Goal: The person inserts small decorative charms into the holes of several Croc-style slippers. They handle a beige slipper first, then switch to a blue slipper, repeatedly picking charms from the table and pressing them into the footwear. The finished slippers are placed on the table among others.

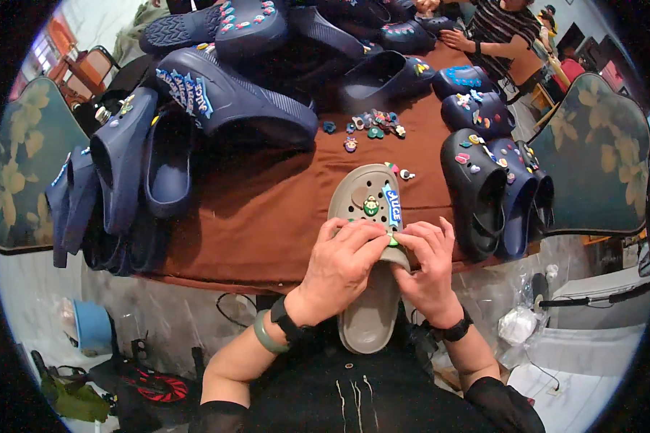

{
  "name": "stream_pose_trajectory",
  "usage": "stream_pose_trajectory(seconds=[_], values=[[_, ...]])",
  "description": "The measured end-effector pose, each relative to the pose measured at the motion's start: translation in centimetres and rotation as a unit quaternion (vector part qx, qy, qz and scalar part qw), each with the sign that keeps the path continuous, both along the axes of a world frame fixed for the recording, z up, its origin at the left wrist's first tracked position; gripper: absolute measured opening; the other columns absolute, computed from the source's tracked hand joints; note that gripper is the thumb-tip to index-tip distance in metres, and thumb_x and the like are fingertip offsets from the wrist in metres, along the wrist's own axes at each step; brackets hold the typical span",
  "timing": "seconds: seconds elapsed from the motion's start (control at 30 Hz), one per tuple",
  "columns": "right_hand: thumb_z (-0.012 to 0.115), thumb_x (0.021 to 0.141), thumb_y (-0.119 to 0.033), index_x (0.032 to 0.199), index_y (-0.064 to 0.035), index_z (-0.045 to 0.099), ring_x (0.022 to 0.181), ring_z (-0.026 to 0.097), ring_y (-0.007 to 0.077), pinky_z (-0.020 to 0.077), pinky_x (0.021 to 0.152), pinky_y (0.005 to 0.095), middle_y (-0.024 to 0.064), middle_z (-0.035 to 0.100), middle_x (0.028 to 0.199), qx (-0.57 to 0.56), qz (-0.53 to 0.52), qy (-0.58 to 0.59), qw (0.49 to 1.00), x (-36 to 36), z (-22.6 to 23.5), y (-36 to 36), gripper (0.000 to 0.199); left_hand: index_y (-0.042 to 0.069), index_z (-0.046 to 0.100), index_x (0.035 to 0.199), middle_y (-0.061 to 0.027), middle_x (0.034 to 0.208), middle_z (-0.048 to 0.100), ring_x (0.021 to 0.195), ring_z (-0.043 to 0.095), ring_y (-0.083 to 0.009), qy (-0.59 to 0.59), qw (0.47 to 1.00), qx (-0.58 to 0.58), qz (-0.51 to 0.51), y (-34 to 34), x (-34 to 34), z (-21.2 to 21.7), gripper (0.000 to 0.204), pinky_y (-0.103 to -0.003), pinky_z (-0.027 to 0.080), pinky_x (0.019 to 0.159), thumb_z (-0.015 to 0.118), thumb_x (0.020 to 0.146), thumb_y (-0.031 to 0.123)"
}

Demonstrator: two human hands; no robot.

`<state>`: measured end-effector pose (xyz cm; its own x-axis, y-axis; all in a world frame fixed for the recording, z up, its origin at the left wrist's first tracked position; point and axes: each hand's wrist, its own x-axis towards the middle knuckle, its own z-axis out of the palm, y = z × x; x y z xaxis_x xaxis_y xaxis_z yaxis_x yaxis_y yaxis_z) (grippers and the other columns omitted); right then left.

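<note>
A taupe clog [368, 325] lies at the table's front edge, its toe pointing away from me and its heel over my lap. On its holed upper sit a round green figure charm [370, 206] and a blue nameplate charm [392, 207]. My left hand [343, 263] is closed over the upper's left side, fingertips against a small bright-green charm [392, 239] near the opening. From the right, my right hand [430, 267] grips the upper's rim, its thumb at the opening and its fingertips by the same charm. Fingers partly hide that charm.
Loose shoe charms [375, 124] lie on the brown tablecloth [245, 238] beyond the clog, with a small white charm [407, 174] beside its toe. Navy clogs [238, 101] crowd the left and back; black decorated clogs [473, 187] stand right. Another person's hand [455, 39] rests at the far side.
</note>
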<state>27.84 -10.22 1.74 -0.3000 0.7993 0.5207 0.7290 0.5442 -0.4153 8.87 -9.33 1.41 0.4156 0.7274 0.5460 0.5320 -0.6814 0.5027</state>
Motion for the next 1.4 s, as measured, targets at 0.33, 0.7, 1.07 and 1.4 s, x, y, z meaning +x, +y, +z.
stream_pose_trajectory(seconds=[0.33,0.7,1.07,1.4], values=[[0.069,0.058,-0.006,0.089,-0.0090,0.064,0.102,0.056,0.0245,0.0272,0.107,0.0546,0.0036,0.060,0.090,0.000,0.044,-0.063,0.997,0.1,0.5,0.7,0.031,0.009,0.066,0.105,-0.0021,0.114,0.063,0.118,0.051,-0.0253,0.108,0.994,0.015,-0.029,0.7,-0.7,0.8,0.028,-0.050,0.029,0.099,0.065,0.077,0.007],[0.072,0.067,-0.004,0.082,-0.0056,0.059,0.099,0.060,0.0248,0.0308,0.107,0.0490,0.0066,0.061,0.087,-0.067,0.134,-0.054,0.987,0.8,0.4,3.1,0.020,0.014,0.070,0.091,0.0003,0.098,0.064,0.109,0.054,-0.0180,0.041,0.986,-0.121,-0.107,4.0,-0.8,0.4,0.019,-0.046,0.025,0.100,0.062,0.090,0.031],[0.073,0.078,-0.021,0.102,-0.0048,0.065,0.096,0.058,0.0300,0.0425,0.092,0.0419,0.0113,0.062,0.096,-0.093,0.134,0.050,0.985,2.4,1.4,3.4,0.030,0.009,0.067,0.116,-0.0058,0.124,0.063,0.121,0.052,-0.0208,0.010,0.996,-0.079,-0.051,1.9,-1.2,0.9,0.039,-0.040,0.026,0.101,0.067,0.087,0.034],[0.073,0.084,-0.018,0.089,-0.0002,0.070,0.067,0.058,0.0085,0.0476,0.062,0.0257,0.0008,0.066,0.075,-0.492,0.283,0.072,0.821,3.3,3.7,10.6,0.019,0.008,0.068,0.103,-0.0044,0.112,0.068,0.108,0.060,-0.0238,0.037,0.999,0.001,0.013,1.8,0.6,1.1,0.033,-0.041,0.036,0.094,0.074,0.070,0.007]])
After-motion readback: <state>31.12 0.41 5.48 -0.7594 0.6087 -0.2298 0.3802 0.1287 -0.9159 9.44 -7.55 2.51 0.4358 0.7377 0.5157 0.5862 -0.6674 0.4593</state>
